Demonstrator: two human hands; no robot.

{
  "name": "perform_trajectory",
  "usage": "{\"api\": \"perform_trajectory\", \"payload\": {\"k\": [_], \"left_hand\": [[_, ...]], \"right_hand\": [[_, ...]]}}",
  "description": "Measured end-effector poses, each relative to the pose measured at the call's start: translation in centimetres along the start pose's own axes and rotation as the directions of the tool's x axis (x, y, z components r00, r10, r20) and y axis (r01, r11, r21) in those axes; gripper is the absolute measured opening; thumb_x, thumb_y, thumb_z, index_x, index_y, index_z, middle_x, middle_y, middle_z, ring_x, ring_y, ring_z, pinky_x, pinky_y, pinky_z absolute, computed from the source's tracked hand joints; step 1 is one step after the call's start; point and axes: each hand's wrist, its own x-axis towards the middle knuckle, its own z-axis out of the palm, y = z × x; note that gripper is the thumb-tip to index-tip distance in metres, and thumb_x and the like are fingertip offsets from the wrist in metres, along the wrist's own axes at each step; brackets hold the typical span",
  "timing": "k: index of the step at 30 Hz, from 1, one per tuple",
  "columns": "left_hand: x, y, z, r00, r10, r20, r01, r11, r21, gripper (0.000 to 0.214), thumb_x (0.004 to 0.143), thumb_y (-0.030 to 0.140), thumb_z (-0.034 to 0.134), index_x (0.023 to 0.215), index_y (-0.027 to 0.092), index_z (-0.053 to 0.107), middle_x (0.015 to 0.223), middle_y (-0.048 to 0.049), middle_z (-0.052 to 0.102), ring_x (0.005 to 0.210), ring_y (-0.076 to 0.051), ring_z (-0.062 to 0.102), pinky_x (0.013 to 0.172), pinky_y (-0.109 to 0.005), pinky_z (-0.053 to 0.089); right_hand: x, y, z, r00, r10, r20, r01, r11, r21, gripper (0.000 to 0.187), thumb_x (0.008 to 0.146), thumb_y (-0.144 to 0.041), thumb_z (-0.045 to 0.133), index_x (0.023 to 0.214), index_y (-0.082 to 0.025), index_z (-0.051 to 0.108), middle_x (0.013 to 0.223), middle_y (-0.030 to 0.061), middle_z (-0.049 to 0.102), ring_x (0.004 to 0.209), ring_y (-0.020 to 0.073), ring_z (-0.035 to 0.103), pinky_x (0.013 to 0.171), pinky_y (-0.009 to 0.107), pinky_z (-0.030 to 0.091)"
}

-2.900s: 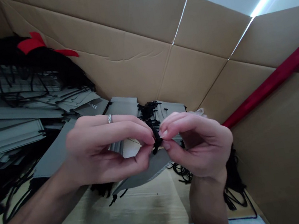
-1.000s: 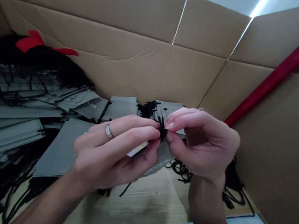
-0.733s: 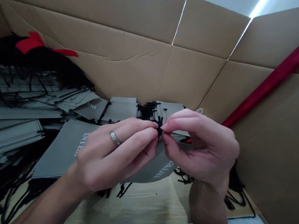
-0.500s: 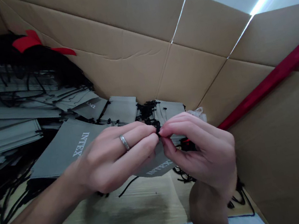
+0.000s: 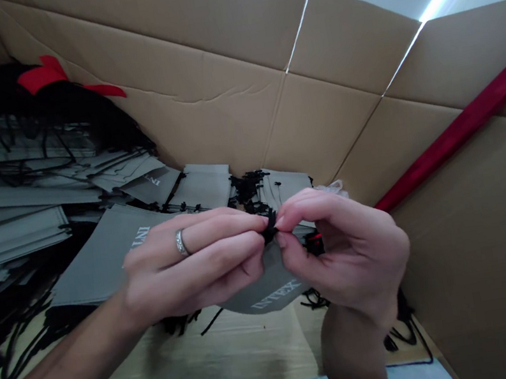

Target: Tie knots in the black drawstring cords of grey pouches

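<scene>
Fingertips of my left hand (image 5: 192, 261), which wears a ring, press together on one side of a small bunch of black cord (image 5: 270, 228). From the other side my right hand (image 5: 350, 247) pinches the same cord between thumb and forefinger. Below the fingers hangs a grey sheet-like piece (image 5: 274, 286) printed "INTEX", its upper part hidden behind my hands. Whether the cord is knotted or looped cannot be made out. Another grey printed piece (image 5: 94, 255) lies just left of my left hand.
Stacked grey pieces (image 5: 8, 237) with black cords fill the left side. A bundle of black cords (image 5: 99, 112) with a red strip (image 5: 42, 76) lies behind them. Cardboard walls (image 5: 217, 92) enclose the pale table (image 5: 214, 364); a dark red band (image 5: 456, 129) slants along the right.
My hands have spread slightly apart, the left moving left and the right a little right. More black cord shows between the fingertips, and the grey piece hangs slightly lower.
</scene>
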Motion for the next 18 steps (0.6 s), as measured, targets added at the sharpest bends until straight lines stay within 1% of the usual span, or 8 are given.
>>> {"api": "perform_trajectory", "payload": {"k": [2,4,5,7,12,18], "left_hand": [[0.2,-0.4,0.7,0.997,0.063,-0.050,-0.063,0.998,0.008,0.019,0.094,0.012,0.091,0.108,0.020,0.081,0.111,-0.0040,0.091,0.089,-0.014,0.088,0.094,-0.022,0.076],[0.5,-0.8,1.2,0.995,0.056,-0.085,-0.059,0.997,-0.039,0.017,0.094,0.008,0.086,0.107,0.019,0.082,0.108,-0.0030,0.091,0.087,-0.012,0.087,0.090,-0.016,0.073],[0.6,-1.0,1.2,0.996,0.037,-0.084,-0.043,0.996,-0.073,0.017,0.095,0.007,0.084,0.106,0.019,0.082,0.107,-0.0019,0.091,0.086,-0.010,0.087,0.088,-0.014,0.072],[0.9,-1.2,1.0,0.999,0.020,-0.046,-0.025,0.993,-0.112,0.017,0.096,0.007,0.084,0.106,0.020,0.082,0.106,-0.0005,0.090,0.086,-0.009,0.086,0.086,-0.013,0.070],[1.6,-1.0,0.2,0.999,0.038,0.004,-0.037,0.997,-0.068,0.016,0.098,0.008,0.086,0.107,0.020,0.081,0.106,0.0004,0.091,0.085,-0.009,0.086,0.085,-0.014,0.070],[1.3,-1.2,0.3,0.999,0.043,0.020,-0.043,0.999,-0.027,0.015,0.097,0.011,0.090,0.107,0.019,0.082,0.106,-0.0012,0.091,0.086,-0.011,0.087,0.087,-0.017,0.070]], "right_hand": [[0.0,0.2,-0.2,1.000,0.010,-0.011,-0.010,1.000,-0.005,0.026,0.093,0.002,0.074,0.102,-0.023,0.077,0.092,-0.0009,0.078,0.088,0.0152,0.076,0.077,0.032,0.062],[0.0,0.3,-0.2,1.000,0.010,-0.022,-0.010,1.000,-0.014,0.028,0.093,0.003,0.074,0.103,-0.023,0.077,0.093,-0.0014,0.077,0.089,0.0150,0.076,0.078,0.032,0.062],[0.0,0.4,-0.3,1.000,0.011,-0.028,-0.012,1.000,-0.019,0.028,0.092,0.003,0.074,0.103,-0.023,0.077,0.092,-0.0019,0.077,0.089,0.0147,0.076,0.078,0.031,0.062],[-0.1,0.5,-0.2,0.999,0.028,-0.033,-0.029,0.999,-0.026,0.028,0.093,0.001,0.074,0.103,-0.024,0.077,0.092,-0.0032,0.077,0.088,0.0139,0.076,0.079,0.030,0.062],[-0.3,0.4,-0.1,0.992,0.116,-0.044,-0.117,0.993,-0.026,0.025,0.094,-0.003,0.077,0.102,-0.026,0.078,0.093,-0.0051,0.079,0.087,0.0133,0.077,0.079,0.029,0.063],[-0.3,0.4,-0.1,0.977,0.210,-0.032,-0.210,0.977,-0.017,0.023,0.094,-0.005,0.078,0.100,-0.027,0.079,0.094,-0.0058,0.081,0.086,0.0128,0.077,0.078,0.027,0.064]]}}
